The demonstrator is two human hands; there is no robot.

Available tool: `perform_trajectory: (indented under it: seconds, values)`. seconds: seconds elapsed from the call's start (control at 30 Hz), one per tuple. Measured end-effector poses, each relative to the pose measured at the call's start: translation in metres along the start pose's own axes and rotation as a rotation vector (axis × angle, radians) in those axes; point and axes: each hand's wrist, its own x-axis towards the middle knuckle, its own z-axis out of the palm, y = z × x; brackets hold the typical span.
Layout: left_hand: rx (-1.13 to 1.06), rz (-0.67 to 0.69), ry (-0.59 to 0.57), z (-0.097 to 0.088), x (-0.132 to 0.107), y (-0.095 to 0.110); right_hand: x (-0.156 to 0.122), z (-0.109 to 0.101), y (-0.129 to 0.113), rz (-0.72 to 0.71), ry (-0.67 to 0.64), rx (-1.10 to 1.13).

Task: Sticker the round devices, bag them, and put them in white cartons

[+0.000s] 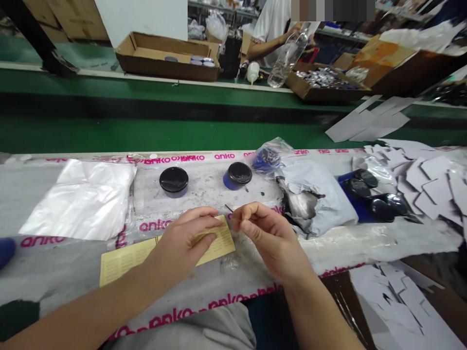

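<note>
My left hand (191,236) rests over a yellow sheet of small printed labels (126,260), its fingers stretched out and the thumb apart from them. Just right of the sheet, my right hand (272,238) is closed in a pinch. A thin dark pointed thing (228,208) sticks out from its fingertips; its kind is not clear. Beyond the hands stand two round blue jars with black lids, one jar (174,182) on the left and another jar (238,175) on the right. Nearby lies a blue jar in a clear bag (267,159).
White plastic bags (80,199) lie at left. A torn grey mailer bag (321,194) and several bagged black-lidded jars (372,194) are at right, beside heaped white cards (430,180). Behind the green ledge are cardboard trays (168,56), a clear bottle (290,58) and another person (270,34).
</note>
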Motion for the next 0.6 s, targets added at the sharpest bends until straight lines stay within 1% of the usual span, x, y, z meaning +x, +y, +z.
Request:
perform_trajectory:
  seconds: [0.07, 0.17, 0.23, 0.3, 0.33, 0.43, 0.47, 0.5, 0.53, 0.6]
  values:
    - [0.008, -0.007, 0.019, -0.001, 0.0, -0.001, 0.002, 0.0, -0.007, 0.032, -0.008, 0.025]
    - [-0.028, 0.001, 0.07, -0.005, 0.001, 0.004, 0.005, 0.003, -0.018, 0.089, -0.052, 0.062]
    - [-0.058, 0.025, 0.107, -0.011, 0.0, 0.009, 0.007, 0.005, -0.023, 0.133, -0.082, 0.08]
    - [-0.057, 0.055, 0.16, -0.021, -0.001, 0.013, 0.008, 0.008, -0.026, 0.157, -0.1, 0.076]
    - [-0.038, 0.069, 0.214, -0.028, -0.002, 0.015, 0.009, 0.01, -0.028, 0.151, -0.093, 0.057]
    - [0.06, 0.101, 0.442, -0.053, 0.001, 0.011, 0.014, 0.019, -0.031, 0.103, -0.044, -0.047]
    - [0.09, 0.082, 0.477, -0.062, 0.004, 0.007, 0.018, 0.023, -0.031, 0.093, -0.039, -0.08]
    - [0.11, 0.043, 0.466, -0.069, 0.008, 0.002, 0.023, 0.027, -0.032, 0.09, -0.047, -0.102]
    - [0.113, -0.008, 0.411, -0.074, 0.013, -0.005, 0.029, 0.031, -0.031, 0.093, -0.064, -0.113]
    - [0.051, -0.092, 0.253, -0.078, 0.021, -0.019, 0.043, 0.04, -0.03, 0.114, -0.099, -0.105]
